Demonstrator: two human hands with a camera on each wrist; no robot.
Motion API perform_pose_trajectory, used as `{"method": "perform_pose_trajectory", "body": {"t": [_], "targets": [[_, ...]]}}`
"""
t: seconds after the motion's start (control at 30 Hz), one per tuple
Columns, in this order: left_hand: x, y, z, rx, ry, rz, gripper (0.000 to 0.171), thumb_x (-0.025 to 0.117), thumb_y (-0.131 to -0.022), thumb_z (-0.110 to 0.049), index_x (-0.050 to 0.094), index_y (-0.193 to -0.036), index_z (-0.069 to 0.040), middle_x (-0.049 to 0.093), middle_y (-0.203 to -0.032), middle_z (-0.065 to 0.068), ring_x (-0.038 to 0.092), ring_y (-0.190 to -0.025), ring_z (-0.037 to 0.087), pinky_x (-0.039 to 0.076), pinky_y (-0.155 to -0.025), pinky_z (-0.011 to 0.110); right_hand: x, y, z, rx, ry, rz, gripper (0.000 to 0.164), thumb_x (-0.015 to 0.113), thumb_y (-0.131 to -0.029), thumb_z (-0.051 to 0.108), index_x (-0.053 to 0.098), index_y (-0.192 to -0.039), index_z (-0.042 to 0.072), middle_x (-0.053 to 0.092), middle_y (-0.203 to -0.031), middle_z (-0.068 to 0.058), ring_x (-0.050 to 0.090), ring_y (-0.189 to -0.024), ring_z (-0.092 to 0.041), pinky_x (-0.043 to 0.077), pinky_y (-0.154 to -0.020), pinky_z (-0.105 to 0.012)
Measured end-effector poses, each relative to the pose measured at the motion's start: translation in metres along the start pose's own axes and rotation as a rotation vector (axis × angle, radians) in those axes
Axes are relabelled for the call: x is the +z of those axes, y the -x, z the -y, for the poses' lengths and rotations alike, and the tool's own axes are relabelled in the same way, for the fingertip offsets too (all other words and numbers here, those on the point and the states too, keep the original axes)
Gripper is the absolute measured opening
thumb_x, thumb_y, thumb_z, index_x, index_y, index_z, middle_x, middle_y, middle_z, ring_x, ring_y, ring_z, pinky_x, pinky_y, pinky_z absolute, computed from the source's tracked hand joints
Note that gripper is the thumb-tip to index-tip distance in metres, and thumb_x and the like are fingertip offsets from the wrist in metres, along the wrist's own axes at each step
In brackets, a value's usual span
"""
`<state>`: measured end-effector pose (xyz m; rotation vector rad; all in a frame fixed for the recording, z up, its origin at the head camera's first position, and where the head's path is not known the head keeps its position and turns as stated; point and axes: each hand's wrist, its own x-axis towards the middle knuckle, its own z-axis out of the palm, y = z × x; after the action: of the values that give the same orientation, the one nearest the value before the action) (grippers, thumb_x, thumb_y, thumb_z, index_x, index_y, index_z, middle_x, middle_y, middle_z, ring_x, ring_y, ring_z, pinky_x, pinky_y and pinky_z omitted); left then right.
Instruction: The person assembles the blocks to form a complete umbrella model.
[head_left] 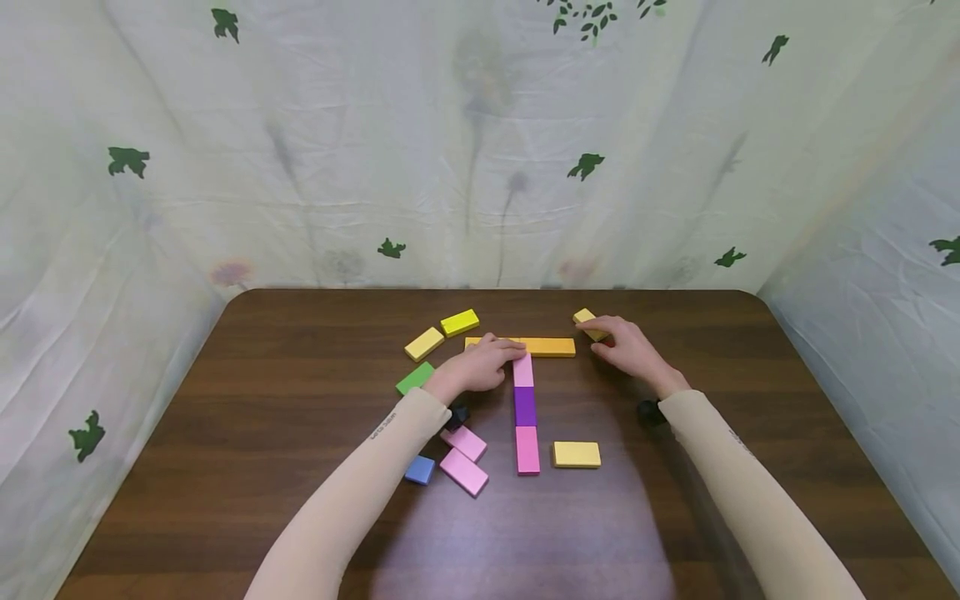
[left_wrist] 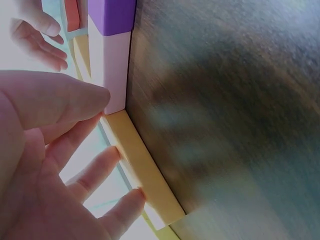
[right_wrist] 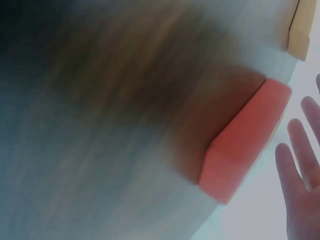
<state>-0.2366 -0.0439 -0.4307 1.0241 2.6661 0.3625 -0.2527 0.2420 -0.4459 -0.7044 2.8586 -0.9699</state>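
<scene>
In the head view my left hand reaches over the junction of a row of orange blocks and a column of a pale pink block, a purple block and a pink block. The left wrist view has its thumb at the pale pink block's end and other fingertips against an orange block. Beside the row's right end, my right hand hovers by a light yellow block. A red block lies near its extended fingers, apart from them in the right wrist view.
Left of the column lie a bright yellow block, a light yellow block, a green block, a blue block and two pink blocks. Another yellow block lies to its right. A patterned curtain hangs behind the table.
</scene>
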Motion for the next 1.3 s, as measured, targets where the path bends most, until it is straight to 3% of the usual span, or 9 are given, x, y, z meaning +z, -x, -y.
{"method": "perform_pose_trajectory", "body": {"t": [0.27,0.67,0.87,1.3], "targets": [[0.000,0.000,0.002,0.022,0.020,0.000,0.048,0.046,-0.093,0.000,0.049,-0.140,-0.008,0.044,-0.145,0.006,0.042,-0.114,0.029,0.041,-0.092,0.038,-0.004,0.006,-0.009,0.065,0.059,0.010,0.042,0.058,-0.090,0.005,0.056,-0.132,0.001,0.046,-0.138,-0.022,0.036,-0.129,-0.041,0.026,-0.105,-0.057],[-0.001,0.001,0.002,0.028,0.028,-0.007,0.048,0.046,-0.093,0.001,0.049,-0.140,-0.008,0.045,-0.145,0.006,0.042,-0.113,0.029,0.040,-0.091,0.038,-0.001,0.008,-0.011,-0.016,0.046,-0.019,0.039,0.057,-0.090,0.008,0.058,-0.127,-0.003,0.048,-0.133,-0.026,0.043,-0.122,-0.044,0.033,-0.099,-0.057],[-0.001,0.001,0.002,0.026,0.030,-0.001,0.048,0.046,-0.093,0.000,0.049,-0.140,-0.008,0.044,-0.145,0.006,0.042,-0.113,0.029,0.040,-0.091,0.040,0.000,0.002,-0.011,0.038,0.061,-0.001,0.041,0.058,-0.090,0.002,0.055,-0.130,-0.004,0.045,-0.137,-0.024,0.041,-0.125,-0.042,0.033,-0.101,-0.055],[-0.002,0.002,0.002,0.026,0.034,0.007,0.049,0.046,-0.092,0.000,0.049,-0.140,-0.007,0.044,-0.145,0.006,0.042,-0.112,0.030,0.040,-0.090,0.042,-0.008,-0.021,-0.016,0.118,0.054,0.106,0.064,0.062,-0.087,0.002,0.038,-0.146,0.002,0.031,-0.150,-0.020,0.028,-0.135,-0.040,0.027,-0.105,-0.055]]}}
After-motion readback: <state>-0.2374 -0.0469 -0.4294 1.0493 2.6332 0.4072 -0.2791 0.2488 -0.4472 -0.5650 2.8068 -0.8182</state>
